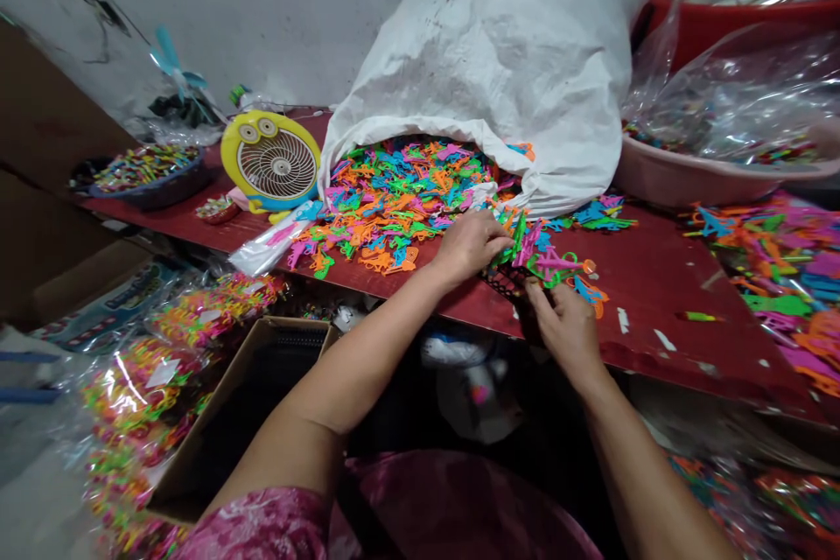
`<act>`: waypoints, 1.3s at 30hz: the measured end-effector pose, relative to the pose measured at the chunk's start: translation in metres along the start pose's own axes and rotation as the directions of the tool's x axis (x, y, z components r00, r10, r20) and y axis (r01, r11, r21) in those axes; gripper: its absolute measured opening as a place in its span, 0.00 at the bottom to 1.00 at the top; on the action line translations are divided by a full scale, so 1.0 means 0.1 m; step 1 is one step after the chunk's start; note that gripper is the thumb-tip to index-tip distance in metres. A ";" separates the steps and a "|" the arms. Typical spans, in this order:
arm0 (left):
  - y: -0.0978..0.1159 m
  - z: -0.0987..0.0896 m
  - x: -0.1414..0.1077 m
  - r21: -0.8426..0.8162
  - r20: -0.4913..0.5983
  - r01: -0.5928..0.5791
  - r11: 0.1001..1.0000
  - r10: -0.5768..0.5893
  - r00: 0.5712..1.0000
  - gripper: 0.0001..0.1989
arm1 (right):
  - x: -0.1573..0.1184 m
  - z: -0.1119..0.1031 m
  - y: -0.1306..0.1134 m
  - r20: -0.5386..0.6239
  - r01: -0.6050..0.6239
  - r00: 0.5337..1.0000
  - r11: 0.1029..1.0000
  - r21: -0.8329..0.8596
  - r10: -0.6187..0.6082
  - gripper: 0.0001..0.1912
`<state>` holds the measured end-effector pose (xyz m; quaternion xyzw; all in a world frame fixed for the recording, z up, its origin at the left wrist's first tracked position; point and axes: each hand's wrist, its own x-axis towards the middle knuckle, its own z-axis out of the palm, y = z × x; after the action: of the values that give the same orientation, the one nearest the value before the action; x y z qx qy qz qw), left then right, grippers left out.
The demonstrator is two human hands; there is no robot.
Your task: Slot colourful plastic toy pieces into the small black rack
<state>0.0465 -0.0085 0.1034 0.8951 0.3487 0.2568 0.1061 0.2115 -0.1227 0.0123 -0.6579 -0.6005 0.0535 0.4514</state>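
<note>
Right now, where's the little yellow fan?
In the head view, the yellow desk fan stands left on the red table, beside the white sack and the spilled plastic pieces.

Left hand [469,247] is resting on the edge of a big spill of neon plastic toy pieces [394,210] coming out of a white woven sack [499,79]. Right hand [564,332] is just below it, next to a black plastic mesh [505,284] at the edge of the red table [649,280], with some pieces on top. Yellow desk fan [270,159] sits well past the left hand, cardboard box [242,420] under that forearm
</note>
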 end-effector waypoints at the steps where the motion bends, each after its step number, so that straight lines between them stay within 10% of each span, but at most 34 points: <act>1: 0.00 0.00 0.00 0.001 -0.002 0.004 1.000 -0.004 1.000 0.11 | 0.01 0.01 -0.02 0.009 -0.004 1.000 1.000 0.011 0.003 0.24; 19: 0.19 0.04 -0.07 -0.021 -0.217 0.140 0.990 -0.141 0.966 0.19 | 0.07 0.37 -0.05 0.055 0.031 0.998 0.998 -0.060 -0.027 0.20; 23: -0.05 0.09 -0.34 -0.233 -0.494 0.163 0.959 -0.261 0.829 0.14 | 0.09 0.39 -0.07 0.036 0.056 0.998 0.986 -0.154 -0.051 0.19; 26: -0.29 0.38 -0.57 -0.445 -0.486 0.348 0.825 -0.548 0.681 0.13 | 0.10 0.39 -0.09 0.029 0.044 0.999 0.978 -0.206 -0.039 0.19; 32: -0.55 0.90 -0.68 -0.545 -0.166 0.444 0.712 -0.610 0.775 0.36 | 0.11 0.43 -0.11 0.003 0.059 0.998 0.950 -0.307 -0.061 0.21; 39: -0.43 0.85 -0.62 -0.378 -0.135 0.536 0.755 -0.618 0.775 0.17 | 0.13 0.43 0.00 -0.036 0.058 0.997 0.944 -0.326 -0.074 0.23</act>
<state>0.0291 -0.0200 -0.0085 0.6728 0.5739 0.3750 0.2783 0.1889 -0.0892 -0.0064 -0.7039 -0.6117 -0.0769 0.3528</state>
